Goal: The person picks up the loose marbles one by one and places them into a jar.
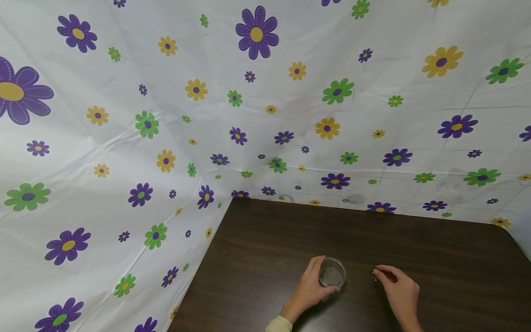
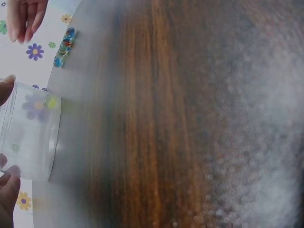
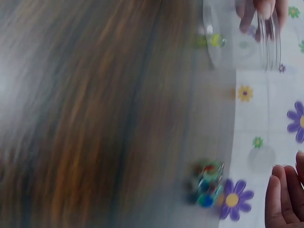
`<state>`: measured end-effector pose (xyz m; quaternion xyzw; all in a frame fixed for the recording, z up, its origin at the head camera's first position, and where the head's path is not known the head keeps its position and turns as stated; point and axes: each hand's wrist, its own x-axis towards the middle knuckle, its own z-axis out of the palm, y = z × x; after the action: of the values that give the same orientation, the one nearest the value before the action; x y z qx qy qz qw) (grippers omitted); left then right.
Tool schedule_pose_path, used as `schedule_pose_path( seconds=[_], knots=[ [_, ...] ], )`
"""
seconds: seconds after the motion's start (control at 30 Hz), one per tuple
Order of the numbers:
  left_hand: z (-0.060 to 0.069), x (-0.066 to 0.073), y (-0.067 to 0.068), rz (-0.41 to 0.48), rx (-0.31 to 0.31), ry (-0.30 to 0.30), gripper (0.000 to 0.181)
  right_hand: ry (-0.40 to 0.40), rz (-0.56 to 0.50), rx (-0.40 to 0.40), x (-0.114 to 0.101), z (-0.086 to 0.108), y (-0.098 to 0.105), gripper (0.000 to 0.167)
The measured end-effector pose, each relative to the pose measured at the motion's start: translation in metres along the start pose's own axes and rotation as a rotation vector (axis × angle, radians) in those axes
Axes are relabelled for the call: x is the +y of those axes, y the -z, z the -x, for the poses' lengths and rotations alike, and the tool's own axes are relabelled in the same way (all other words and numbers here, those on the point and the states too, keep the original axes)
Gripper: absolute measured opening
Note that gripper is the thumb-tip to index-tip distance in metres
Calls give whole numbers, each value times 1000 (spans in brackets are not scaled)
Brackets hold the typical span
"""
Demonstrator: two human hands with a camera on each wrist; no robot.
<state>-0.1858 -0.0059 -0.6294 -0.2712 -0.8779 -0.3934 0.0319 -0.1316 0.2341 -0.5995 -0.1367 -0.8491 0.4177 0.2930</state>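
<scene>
A clear jar [image 1: 332, 273] stands upright on the dark table, its mouth upward. My left hand [image 1: 309, 287] holds it, thumb on the near side and fingers at the far side. Inside, at the bottom, lies one yellow-green glass marble [image 3: 218, 40]. To the right, several glass marbles [image 2: 64, 47] in blue, green and red tones sit in a small cluster on the tabletop. My right hand [image 1: 400, 293] hovers above that cluster, apart from it in the left wrist view. Its fingers [image 3: 280, 199] look loosely extended, and no marble shows between them.
The brown wood-grain table [image 1: 257, 258] has a rounded far right corner. A white sheet with purple, green and yellow flowers [image 1: 257, 92] hangs behind the table and along its left side.
</scene>
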Motion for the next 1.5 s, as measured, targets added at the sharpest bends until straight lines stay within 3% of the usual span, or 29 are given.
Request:
schedule_pose_path(
  seconds=[0.3, 0.6, 0.83, 1.5],
  knots=[
    [3, 0, 0, 1, -12, 18, 88, -154, 106, -43, 21, 0, 20, 14],
    [4, 0, 0, 18, -10, 37, 88, -238, 165, -98, 29, -2, 28, 16],
    [2, -1, -1, 8, -2, 15, 89, -295, 176, -183, 35, -5, 27, 25],
    [1, 1, 2, 6, -21, 16, 90, -240, 214, -263, 43, -5, 21, 17]
  ],
)
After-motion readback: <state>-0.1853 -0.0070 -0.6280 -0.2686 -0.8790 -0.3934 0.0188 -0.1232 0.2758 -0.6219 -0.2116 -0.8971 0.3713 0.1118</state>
